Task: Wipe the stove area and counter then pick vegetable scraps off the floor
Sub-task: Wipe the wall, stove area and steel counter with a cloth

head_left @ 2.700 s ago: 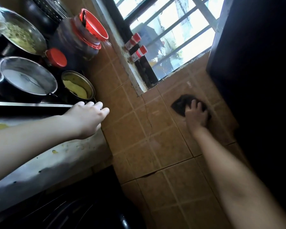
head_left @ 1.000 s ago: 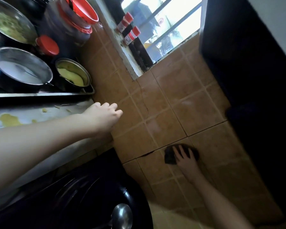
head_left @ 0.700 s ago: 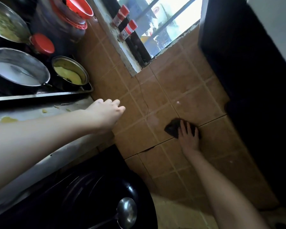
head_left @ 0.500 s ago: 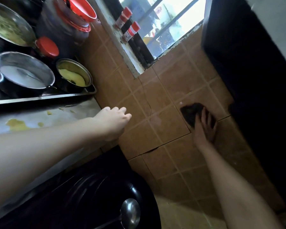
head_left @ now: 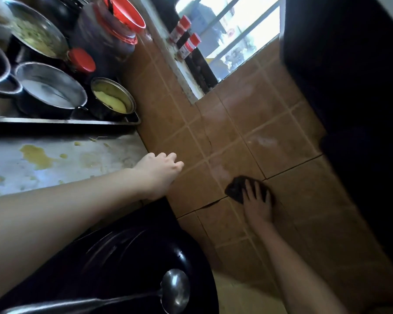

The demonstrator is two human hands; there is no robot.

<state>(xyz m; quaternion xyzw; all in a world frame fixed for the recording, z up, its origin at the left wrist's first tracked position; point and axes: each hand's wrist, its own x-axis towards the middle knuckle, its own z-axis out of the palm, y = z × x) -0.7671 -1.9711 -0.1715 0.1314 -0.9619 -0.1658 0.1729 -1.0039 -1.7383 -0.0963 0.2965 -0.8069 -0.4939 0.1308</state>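
Two hands fill my feed: nearest, the left hand rests on a corner of the counter, fingers loosely curled, while right of the counter the right hand presses the dark cloth on the tiled wall, fingers spread.

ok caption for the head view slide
Wiping the tiled wall: right hand presses dark cloth, left hand rests at counter edge.

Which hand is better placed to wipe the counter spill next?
Probably right: the right hand presses the cloth on the tiles; the left hand, nearer the spill, rests bare on the counter edge.
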